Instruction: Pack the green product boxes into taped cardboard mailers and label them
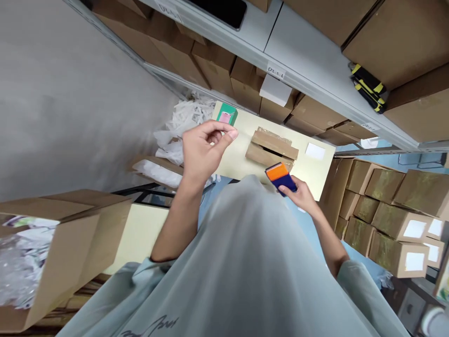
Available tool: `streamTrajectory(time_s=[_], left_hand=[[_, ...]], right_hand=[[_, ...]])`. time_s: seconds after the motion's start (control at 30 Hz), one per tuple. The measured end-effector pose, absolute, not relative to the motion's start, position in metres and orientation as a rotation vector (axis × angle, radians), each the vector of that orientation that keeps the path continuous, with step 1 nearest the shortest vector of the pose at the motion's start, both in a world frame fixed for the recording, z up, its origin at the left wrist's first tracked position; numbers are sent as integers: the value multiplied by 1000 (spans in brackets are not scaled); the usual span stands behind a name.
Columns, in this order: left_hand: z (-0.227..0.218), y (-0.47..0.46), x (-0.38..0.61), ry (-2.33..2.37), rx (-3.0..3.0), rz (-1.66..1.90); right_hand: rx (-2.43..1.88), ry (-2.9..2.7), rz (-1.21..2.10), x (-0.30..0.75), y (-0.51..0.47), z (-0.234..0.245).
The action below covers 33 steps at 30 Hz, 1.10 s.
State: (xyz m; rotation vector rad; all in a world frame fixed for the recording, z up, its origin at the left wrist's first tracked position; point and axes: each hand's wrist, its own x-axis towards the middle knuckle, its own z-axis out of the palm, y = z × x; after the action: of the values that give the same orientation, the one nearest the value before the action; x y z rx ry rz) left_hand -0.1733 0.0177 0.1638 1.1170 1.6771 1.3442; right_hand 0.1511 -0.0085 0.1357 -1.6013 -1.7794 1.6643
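Note:
My left hand (206,147) is raised over the left part of the cream table (240,161), thumb and forefinger pinched together. Whatever lies between those fingertips, if anything, is too small to make out. A small orange and dark blue box (279,175) is gripped in my right hand (300,193) at the table's near edge. Just beyond it lies a brown cardboard box (270,149) with clear tape and a dark gap along its top. Behind my left fingertips sits a green box (226,113) with a pink picture.
A white card (315,151) lies on the table's right. Shelving (305,65) with cartons, a black phone (224,10) and yellow-black cutters (368,88) overhangs the back. Stacked cartons (386,206) stand right. An open carton (77,252) of plastic wrap and white scraps (189,117) are left.

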Motion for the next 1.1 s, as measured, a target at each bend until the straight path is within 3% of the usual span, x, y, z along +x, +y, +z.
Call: streamTrajectory(time_s=[0.3, 0.63, 1.1], left_hand=[[45, 30, -155, 1637, 341, 1370], [-9, 35, -153, 1655, 168, 1342], [-82, 56, -144, 1606, 103, 1141]], right_hand=[[-1642, -2014, 2079, 173, 123, 149], [-1750, -2143, 2208, 145, 168, 103], [-1832, -2111, 2189, 127, 163, 106]])
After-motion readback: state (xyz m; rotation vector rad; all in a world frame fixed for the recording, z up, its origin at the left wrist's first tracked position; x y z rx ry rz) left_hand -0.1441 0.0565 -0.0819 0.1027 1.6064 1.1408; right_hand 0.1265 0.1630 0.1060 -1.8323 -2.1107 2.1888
